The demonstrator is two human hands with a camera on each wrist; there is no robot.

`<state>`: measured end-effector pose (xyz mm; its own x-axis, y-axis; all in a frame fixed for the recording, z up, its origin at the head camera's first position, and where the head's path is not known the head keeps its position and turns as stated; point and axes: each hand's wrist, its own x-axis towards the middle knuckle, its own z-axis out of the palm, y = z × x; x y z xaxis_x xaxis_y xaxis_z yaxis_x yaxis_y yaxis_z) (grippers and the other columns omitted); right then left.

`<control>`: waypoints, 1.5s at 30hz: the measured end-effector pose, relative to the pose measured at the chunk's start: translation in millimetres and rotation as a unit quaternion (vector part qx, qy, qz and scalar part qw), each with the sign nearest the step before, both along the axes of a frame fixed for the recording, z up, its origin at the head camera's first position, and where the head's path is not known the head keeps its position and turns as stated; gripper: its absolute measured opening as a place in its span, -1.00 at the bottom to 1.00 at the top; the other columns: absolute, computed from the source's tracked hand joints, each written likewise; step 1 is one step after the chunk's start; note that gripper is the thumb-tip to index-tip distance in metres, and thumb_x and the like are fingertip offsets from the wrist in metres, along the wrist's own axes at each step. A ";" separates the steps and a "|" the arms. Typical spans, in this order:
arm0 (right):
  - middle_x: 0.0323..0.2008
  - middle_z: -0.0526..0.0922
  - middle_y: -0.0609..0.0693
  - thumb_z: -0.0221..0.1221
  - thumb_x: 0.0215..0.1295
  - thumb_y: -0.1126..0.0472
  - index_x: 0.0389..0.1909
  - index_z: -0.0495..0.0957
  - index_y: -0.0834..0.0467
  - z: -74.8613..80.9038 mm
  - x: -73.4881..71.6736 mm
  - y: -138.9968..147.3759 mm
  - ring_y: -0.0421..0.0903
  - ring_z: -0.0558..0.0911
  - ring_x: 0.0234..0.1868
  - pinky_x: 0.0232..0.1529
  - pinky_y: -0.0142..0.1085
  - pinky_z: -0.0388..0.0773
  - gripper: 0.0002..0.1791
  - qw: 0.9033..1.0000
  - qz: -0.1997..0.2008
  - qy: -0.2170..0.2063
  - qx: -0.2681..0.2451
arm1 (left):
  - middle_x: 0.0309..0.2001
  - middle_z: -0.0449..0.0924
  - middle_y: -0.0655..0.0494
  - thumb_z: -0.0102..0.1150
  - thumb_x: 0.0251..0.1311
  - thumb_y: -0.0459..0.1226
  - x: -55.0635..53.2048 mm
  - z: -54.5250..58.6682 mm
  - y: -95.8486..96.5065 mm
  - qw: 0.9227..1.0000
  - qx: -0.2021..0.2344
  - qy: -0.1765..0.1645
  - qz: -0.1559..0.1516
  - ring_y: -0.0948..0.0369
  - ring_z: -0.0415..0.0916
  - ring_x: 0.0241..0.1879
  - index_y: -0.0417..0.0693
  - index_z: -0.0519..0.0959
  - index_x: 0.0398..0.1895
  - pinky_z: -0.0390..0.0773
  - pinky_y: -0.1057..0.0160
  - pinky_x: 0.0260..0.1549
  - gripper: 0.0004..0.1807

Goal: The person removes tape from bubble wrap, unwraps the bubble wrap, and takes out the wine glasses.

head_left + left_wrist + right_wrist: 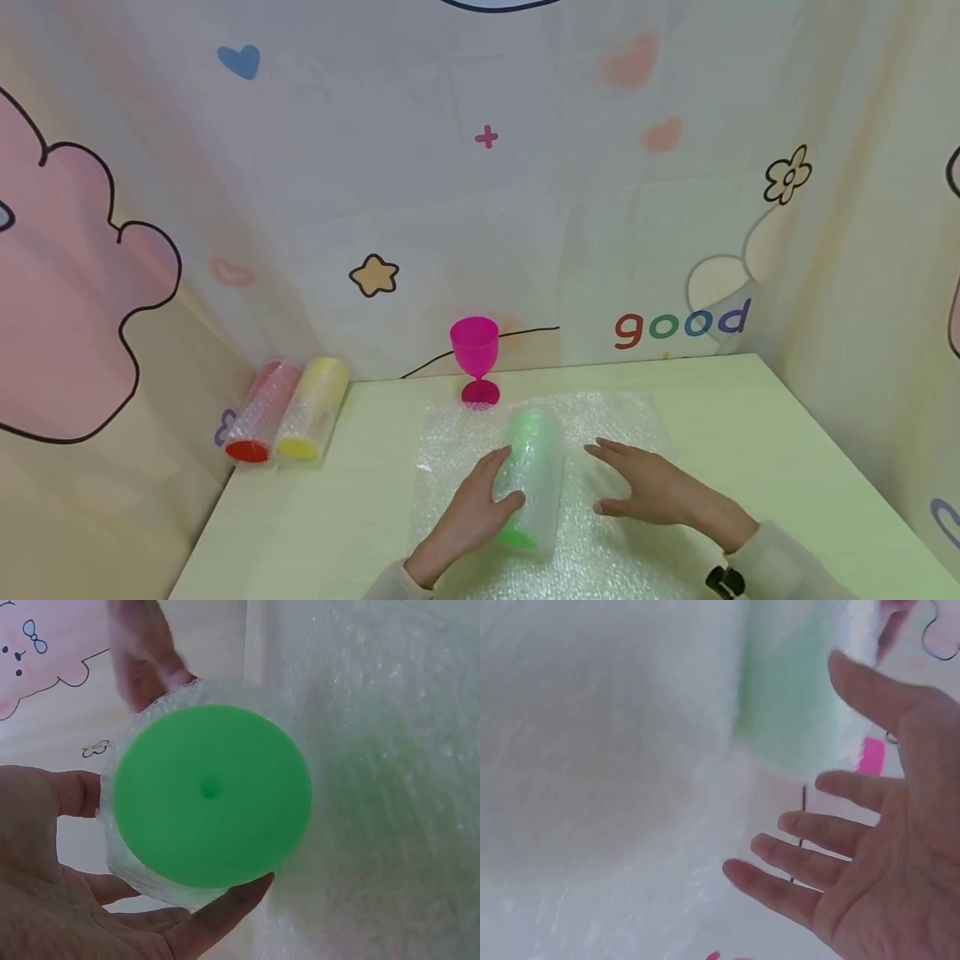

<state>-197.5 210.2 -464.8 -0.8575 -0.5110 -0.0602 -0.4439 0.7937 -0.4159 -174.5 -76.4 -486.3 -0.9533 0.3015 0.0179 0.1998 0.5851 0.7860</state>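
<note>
Head view: my feed puts the green bundle (537,479) on the bubble wrap (450,442), the pink goblet (475,348) beyond its far end.
Left hand (474,510): grasping the bundle's left side.
Right hand (651,487): fingers spread, holding nothing, apart on the bundle's right.
Round bundle: I judge it could roll should the left grip slacken.
Goblet: could topple, I think, if the wrap near its foot gets tugged.

The head view's bottom edge cuts off the bubble-wrap sheet (450,442) and both sleeves (791,567). The right wrist view blurs the wrapped green object (787,697).
</note>
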 end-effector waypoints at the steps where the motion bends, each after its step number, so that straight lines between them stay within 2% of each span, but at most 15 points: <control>1: 0.41 0.36 0.19 0.32 0.12 -0.24 0.41 0.31 0.11 3.3 1.3 -4.5 0.26 0.41 0.36 0.26 0.20 0.40 -0.10 1.000 -0.004 0.007 -0.015 | 0.50 0.16 -0.07 0.13 0.28 -0.03 -0.5 -0.3 0.1 1.000 0.002 0.000 -0.001 -0.08 0.13 0.48 -0.08 0.13 0.51 0.21 -0.20 0.39 -0.21; 5: 0.32 0.48 0.17 0.27 0.20 -0.21 0.37 0.35 0.15 7.9 6.4 -22.7 0.20 0.59 0.19 0.10 0.09 0.58 -0.18 0.997 -0.008 -0.006 -0.076 | 0.50 0.15 -0.11 0.15 0.26 0.01 -2.0 -2.9 -0.1 1.000 0.014 -0.007 -0.004 -0.11 0.19 0.45 -0.11 0.08 0.52 0.27 -0.21 0.35 -0.15; 8: 0.33 0.46 0.23 0.25 0.24 -0.19 0.39 0.32 0.17 5.8 8.0 -34.5 0.21 0.66 0.08 -0.03 0.05 0.65 -0.19 0.991 -0.018 -0.041 -0.125 | 0.50 0.16 -0.11 0.15 0.26 0.05 -2.7 -4.7 0.4 0.999 0.029 -0.021 -0.007 -0.14 0.29 0.39 -0.09 0.07 0.53 0.36 -0.21 0.29 -0.13; 11: 0.36 0.38 0.30 0.24 0.27 -0.15 0.43 0.26 0.17 2.8 8.5 -43.0 0.24 0.66 0.07 -0.04 0.06 0.66 -0.18 0.983 -0.030 -0.068 -0.166 | 0.50 0.15 -0.10 0.15 0.26 0.06 -2.5 -5.2 1.5 0.998 0.052 -0.041 -0.013 -0.17 0.34 0.34 -0.03 0.06 0.54 0.42 -0.23 0.23 -0.13; 16: 0.39 0.33 0.33 0.24 0.29 -0.12 0.45 0.23 0.15 -1.0 11.4 -50.8 0.25 0.65 0.09 -0.16 -0.09 0.71 -0.19 0.971 -0.057 -0.095 -0.211 | 0.55 0.02 -0.06 0.10 0.30 0.06 1.7 -3.6 1.3 0.989 0.105 -0.097 -0.029 -0.27 0.29 0.34 0.11 0.00 0.57 0.40 -0.30 0.20 -0.16; 19: 0.37 0.31 0.40 0.25 0.28 -0.11 0.46 0.21 0.16 -1.4 13.5 -53.3 0.23 0.69 0.02 -0.27 -0.18 0.73 -0.18 0.963 -0.067 -0.112 -0.237 | 0.56 -0.01 -0.02 0.09 0.30 0.01 5.4 -0.4 0.6 0.985 0.126 -0.110 -0.032 -0.29 0.26 0.36 0.16 -0.01 0.57 0.42 -0.31 0.17 -0.17; 24: 0.34 0.32 0.47 0.27 0.25 -0.12 0.47 0.19 0.16 -0.1 15.1 -55.1 0.13 0.76 -0.13 -0.31 -0.22 0.72 -0.13 0.953 -0.084 -0.135 -0.257 | 0.56 0.00 -0.03 0.17 0.25 -0.03 11.4 5.5 0.9 0.988 0.115 -0.096 -0.047 -0.21 0.32 0.35 0.17 0.03 0.56 0.55 -0.19 0.09 -0.15; 29: 0.30 0.35 0.50 0.30 0.22 -0.13 0.47 0.15 0.18 1.1 16.3 -54.8 0.07 0.77 -0.22 -0.28 -0.16 0.72 -0.08 0.948 -0.096 -0.166 -0.254 | 0.55 -0.07 -0.14 0.28 0.19 0.05 13.7 5.4 2.3 0.994 0.060 -0.062 -0.068 -0.12 0.41 0.30 0.14 0.08 0.54 0.68 0.07 -0.08 -0.10; 31: 0.29 0.36 0.50 0.31 0.20 -0.14 0.48 0.13 0.18 1.0 16.6 -55.2 0.11 0.76 -0.17 -0.25 -0.12 0.72 -0.05 0.950 -0.097 -0.170 -0.245 | 0.54 -0.07 -0.17 0.31 0.15 0.07 13.6 3.9 3.3 0.996 0.038 -0.044 -0.068 -0.10 0.50 0.21 0.10 0.11 0.53 0.68 0.16 -0.13 -0.07; 34: 0.32 0.40 0.40 0.34 0.14 -0.19 0.47 0.15 0.19 0.5 17.1 -57.4 0.21 0.69 0.02 -0.14 -0.03 0.70 0.00 0.961 -0.098 -0.141 -0.217 | 0.55 -0.11 -0.13 0.32 0.11 0.10 13.3 1.2 5.3 0.998 0.011 -0.012 -0.066 -0.12 0.44 0.25 0.08 0.11 0.53 0.66 0.07 -0.04 -0.04; 37: 0.36 0.40 0.25 0.36 0.07 -0.24 0.44 0.23 0.20 -1.5 18.2 -60.6 0.24 0.59 0.18 -0.03 0.02 0.65 0.01 0.974 -0.106 -0.079 -0.186 | 0.59 -0.23 -0.04 0.31 0.09 0.13 12.6 -0.9 7.7 0.997 -0.003 0.014 -0.074 -0.21 0.23 0.40 0.15 0.05 0.55 0.52 -0.21 0.12 0.00; 40: 0.36 0.42 0.16 0.39 0.01 -0.26 0.39 0.31 0.18 -2.7 20.3 -63.8 0.19 0.62 0.15 -0.01 0.03 0.64 -0.01 0.978 -0.121 -0.029 -0.168 | 0.62 -0.30 0.09 0.29 0.10 0.17 9.9 -3.0 10.5 0.996 -0.005 0.026 -0.087 -0.21 -0.03 0.52 0.24 0.00 0.57 0.36 -0.35 0.21 0.02; 45: 0.29 0.52 0.11 0.43 -0.05 -0.25 0.32 0.42 0.14 -2.3 23.7 -69.6 0.09 0.68 0.04 -0.04 -0.02 0.65 -0.07 0.980 -0.138 0.022 -0.143 | 0.62 -0.27 0.17 0.34 0.06 0.16 6.2 -7.7 14.0 0.995 -0.011 0.029 -0.100 -0.14 -0.25 0.58 0.16 0.05 0.56 0.25 -0.37 0.29 0.04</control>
